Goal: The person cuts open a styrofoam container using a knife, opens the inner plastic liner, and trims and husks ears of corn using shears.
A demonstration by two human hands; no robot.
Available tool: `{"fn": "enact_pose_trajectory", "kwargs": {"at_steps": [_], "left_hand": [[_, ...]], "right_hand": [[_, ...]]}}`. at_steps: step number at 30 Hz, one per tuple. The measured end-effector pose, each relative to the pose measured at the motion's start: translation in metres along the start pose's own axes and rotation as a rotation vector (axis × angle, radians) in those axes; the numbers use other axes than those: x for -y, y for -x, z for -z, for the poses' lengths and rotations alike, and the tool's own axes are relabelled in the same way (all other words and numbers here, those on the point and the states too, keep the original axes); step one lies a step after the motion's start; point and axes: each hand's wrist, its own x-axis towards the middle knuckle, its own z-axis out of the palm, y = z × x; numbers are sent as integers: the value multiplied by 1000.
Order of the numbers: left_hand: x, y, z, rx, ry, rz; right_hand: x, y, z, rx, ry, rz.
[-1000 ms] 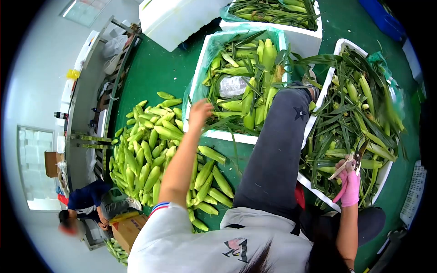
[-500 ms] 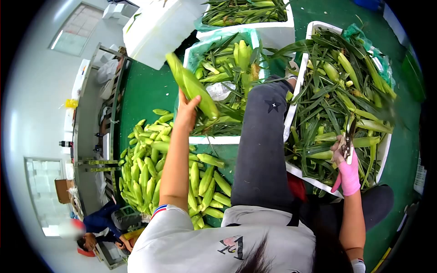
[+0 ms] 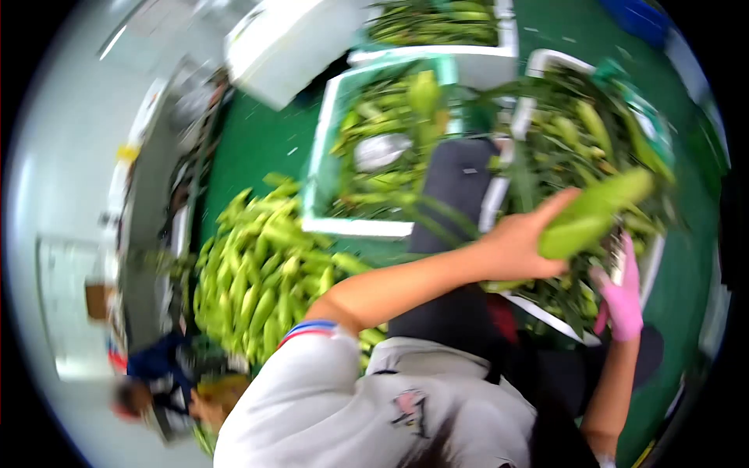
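Note:
My bare left hand grips a green ear of corn in its husk, reaching across my body over the right-hand foam box. Just below the ear, my right hand in a pink glove is closed on pruning shears. The ear partly hides the shears' blades, and whether they touch it I cannot tell. Beneath both hands, that box is heaped with long leaves and ears of corn. Motion blurs the picture.
A large pile of husked-in ears lies on the green floor to the left. A foam box with green lining stands ahead, another behind it. A white foam block is at upper left. A person sits at lower left.
My left hand has swung from above the corn pile rightward to the shears, carrying an ear of corn. My gloved right hand has shifted slightly, still holding the shears. The view has tilted a little.

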Motion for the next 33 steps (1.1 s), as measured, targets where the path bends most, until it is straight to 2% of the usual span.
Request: {"fn": "enact_pose_trajectory", "kwargs": {"at_steps": [2, 4, 6, 8, 11, 14, 15, 16, 18, 19, 20, 22, 23, 24, 25, 26, 30, 32, 33], "left_hand": [[0, -5, 2, 13, 62, -13], [8, -10, 3, -9, -98, -78], [1, -13, 4, 49, -13, 21], [-14, -15, 7, 117, -92, 127], [-7, -17, 10, 208, -6, 165], [-22, -28, 13, 306, -125, 256], [-6, -33, 19, 339, -149, 239], [-23, -40, 21, 409, -28, 396], [-25, -52, 29, 429, 44, 519], [-22, -56, 31, 468, 132, 553], [-19, -62, 32, 508, 210, 582], [-18, -67, 34, 579, 213, 667], [-9, -65, 34, 604, 280, 692], [2, -60, 32, 573, 322, 693], [23, -59, 27, 628, 424, 625], [33, -56, 28, 672, 413, 660], [67, -21, 25, 706, 709, 624], [58, 8, 32, 589, 914, 724], [68, 14, 35, 643, 1036, 708]], "right_hand": [[-4, -4, 13, 18, 85, 60], [1, -7, 20, 68, 132, 32], [-5, -14, 22, 109, 109, 72], [-6, -16, 27, 145, 145, 104], [-16, -16, 34, 89, 328, 313], [-39, -18, 30, 0, 401, 409], [-46, -19, 27, 3, 329, 354], [-51, -17, 23, 14, 257, 304], [-38, -12, 21, 91, 171, 46], [-50, -14, 16, 23, 186, 184], [-61, -15, 14, 15, 184, 185], [-69, -13, 11, 54, 96, 71], [-82, -14, 9, 40, 74, 111], [-64, -11, 9, 87, 106, 42], [-80, -10, 4, 63, -31, 16], [-91, -9, 5, 85, 18, 4], [-80, 2, -4, 183, 1, -83], [-65, 7, -6, 247, -162, -110], [-55, 10, -7, 276, -205, -126]]}}
